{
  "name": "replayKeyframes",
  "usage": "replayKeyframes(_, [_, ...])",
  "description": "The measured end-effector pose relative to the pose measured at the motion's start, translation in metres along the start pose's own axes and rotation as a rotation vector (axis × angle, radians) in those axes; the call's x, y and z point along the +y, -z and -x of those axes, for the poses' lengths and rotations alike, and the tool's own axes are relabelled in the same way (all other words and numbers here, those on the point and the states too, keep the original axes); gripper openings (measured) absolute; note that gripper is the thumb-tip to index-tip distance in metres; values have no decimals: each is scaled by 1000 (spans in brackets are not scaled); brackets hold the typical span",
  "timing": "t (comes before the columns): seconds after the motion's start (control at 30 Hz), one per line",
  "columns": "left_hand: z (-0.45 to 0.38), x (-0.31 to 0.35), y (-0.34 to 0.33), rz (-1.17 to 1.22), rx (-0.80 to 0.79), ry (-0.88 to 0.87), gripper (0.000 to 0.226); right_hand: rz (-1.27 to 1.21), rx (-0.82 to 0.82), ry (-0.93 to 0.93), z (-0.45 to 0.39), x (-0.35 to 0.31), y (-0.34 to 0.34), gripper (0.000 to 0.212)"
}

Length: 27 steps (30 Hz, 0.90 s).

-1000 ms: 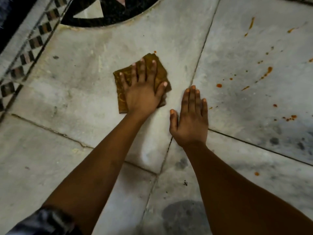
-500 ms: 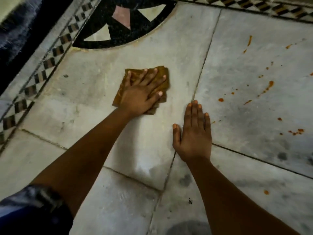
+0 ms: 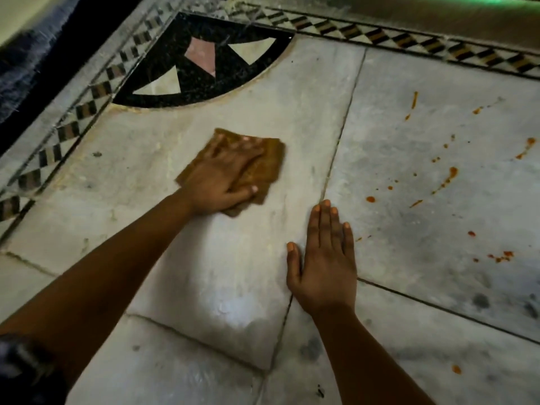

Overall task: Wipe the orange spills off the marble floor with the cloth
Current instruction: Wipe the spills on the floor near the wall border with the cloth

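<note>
Two hands flat on marble floor, left hand pressing cloth, right hand bare, orange spills rightward

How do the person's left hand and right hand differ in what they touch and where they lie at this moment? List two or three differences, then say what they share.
The left hand presses on the brown cloth; the right hand rests on bare marble floor. The left hand looks blurred; the right hand looks sharp. The right hand lies nearer the orange spills than the left hand. Both lie palm down.
</note>
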<state>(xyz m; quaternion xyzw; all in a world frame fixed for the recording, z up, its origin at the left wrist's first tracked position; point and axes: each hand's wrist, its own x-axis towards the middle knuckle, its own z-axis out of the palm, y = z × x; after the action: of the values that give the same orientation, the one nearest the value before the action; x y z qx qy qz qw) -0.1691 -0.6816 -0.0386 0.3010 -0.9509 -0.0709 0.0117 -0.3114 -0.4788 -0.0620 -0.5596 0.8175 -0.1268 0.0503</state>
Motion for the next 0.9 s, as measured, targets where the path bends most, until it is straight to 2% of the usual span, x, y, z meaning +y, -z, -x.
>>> replayKeyframes(0.07, [-9, -27, 2, -9, 53, 243, 75, -9, 4, -2, 0, 0, 0, 69])
replayKeyframes(0.17, [-70, -42, 7, 25, 53, 625, 65, -14, -2, -3, 1, 1, -1, 69])
replayKeyframes(0.23, [-117, -34, 8, 72, 16, 703, 63, -17, -12, 0, 1, 1, -1, 69])
replayKeyframes(0.33, [-147, 6, 4, 105, -20, 543, 61, -21, -14, -2, 1, 1, 0, 69])
replayKeyframes(0.47, [-91, 18, 0, 81, -18, 97, 71, -39, -26, -10, 0, 0, 1, 69])
replayKeyframes(0.5, [-82, 7, 1, 80, 6, 72, 74, -44, -26, -9, 0, 0, 1, 69])
replayKeyframes(0.57, [-96, -18, 5, 83, 54, 220, 77, -47, -35, -14, 0, 0, 1, 69])
replayKeyframes(0.67, [-159, -28, 17, 139, 48, 565, 61, -54, -40, -7, 1, 1, 2, 68])
replayKeyframes(0.73, [-207, -17, 25, 218, -3, 661, 56, -63, -43, -13, 1, 1, 1, 68])
replayKeyframes(0.8, [-240, 0, 26, 247, -65, 638, 60, -62, -50, -11, 0, 1, 0, 68])
replayKeyframes(0.9, [-244, 40, 18, 168, -119, 414, 62, -63, -54, -7, 0, 2, -1, 69])
